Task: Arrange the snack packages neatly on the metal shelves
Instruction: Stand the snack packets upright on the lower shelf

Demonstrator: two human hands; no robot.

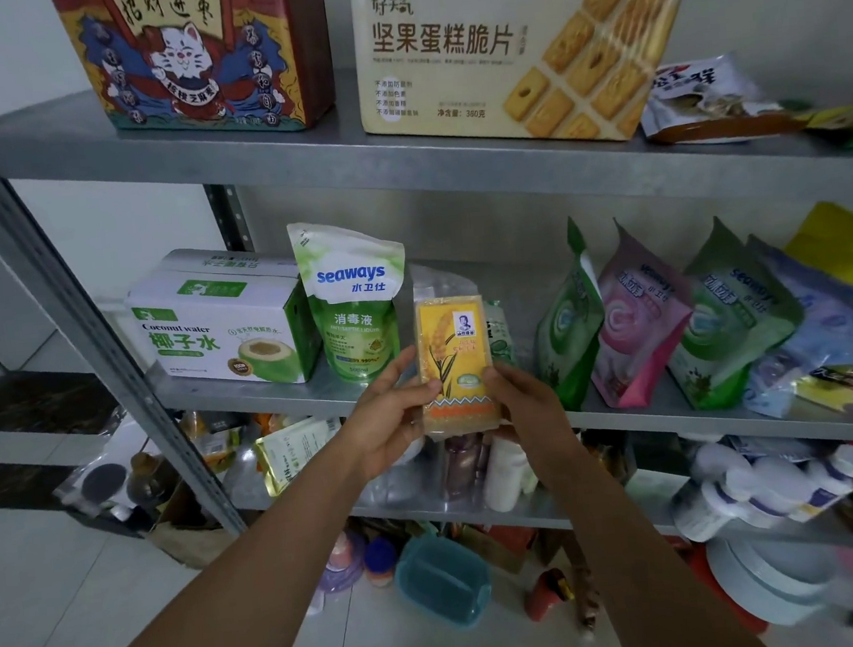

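Two bare forearms rise from the bottom of the frame and meet at its centre. Between them, one yellow package (pixel 456 367) is held upright. The left hand (pixel 396 418) grips its lower left edge, thumb across the front and fingers curled behind. The right hand (pixel 530 407) grips the lower right edge the same way, thumb in front, the other fingers hidden behind the pack.

The package is a flat, vacuum-tight brick in clear plastic. It has a yellow label with a drawn grain stalk, a small portrait near the top, an orange zigzag band at the bottom and a clear sealed flap above. It sits just in front of the middle shelf (pixel 629 421).

On that shelf, left of centre, stand one white-and-green coconut water box (pixel 219 331) and one upright green pouch (pixel 352 298). To the right, four pouches lean in a row: green (pixel 566 321), pink (pixel 636 325), green (pixel 728 317) and blue (pixel 817 330).

Farther up, the top shelf (pixel 245 158) carries two boxes, a cat-printed box (pixel 194 54) at upper left and a biscuit box (pixel 509 53) beside it. One crumpled bag (pixel 698 93) lies at upper right.
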